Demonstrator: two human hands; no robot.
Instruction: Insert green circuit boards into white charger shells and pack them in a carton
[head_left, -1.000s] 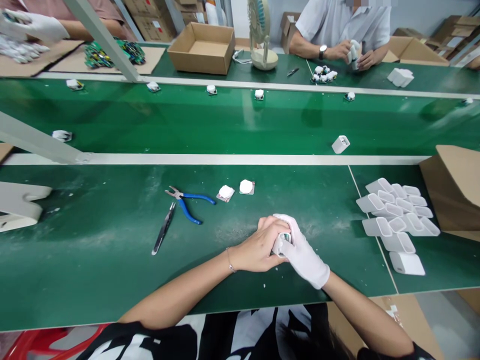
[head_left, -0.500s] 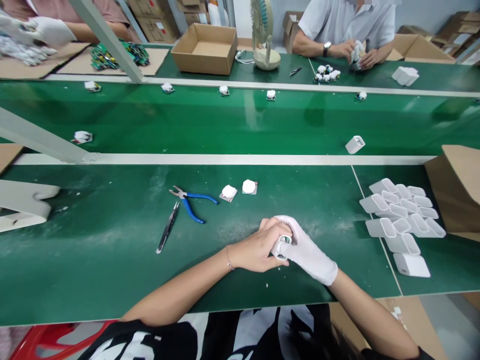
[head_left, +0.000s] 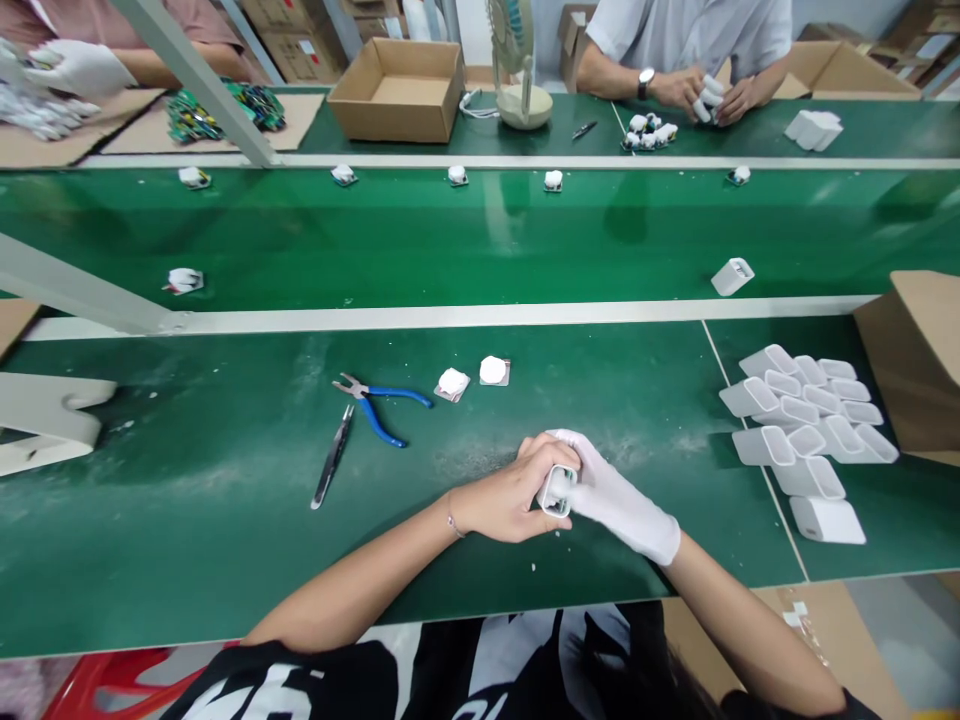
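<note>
Between my hands is a white plastic charger housing (head_left: 556,493), its open end facing up toward me. Bare fingers of my left hand (head_left: 517,495) wrap around it from the left. My right hand (head_left: 604,495), in a white glove, grips the other side, with its thumb at the opening. What sits inside the housing is mostly hidden by that thumb. Ahead of my hands lie two small circuit boards with white tops, one board (head_left: 452,384) left of the other board (head_left: 494,371). Farther left are blue-handled pliers (head_left: 379,405) and black tweezers (head_left: 332,458).
Several empty white housings (head_left: 810,410) stand grouped at the right, beside a cardboard box (head_left: 911,370). Beyond the white rail (head_left: 450,318), a green conveyor belt (head_left: 420,245) carries small boards and one housing (head_left: 733,276). Two co-workers (head_left: 690,50) sit across.
My right thumb has shifted over the housing's opening, covering more of it. Items on the belt have moved slightly right. The view has tilted a little.
</note>
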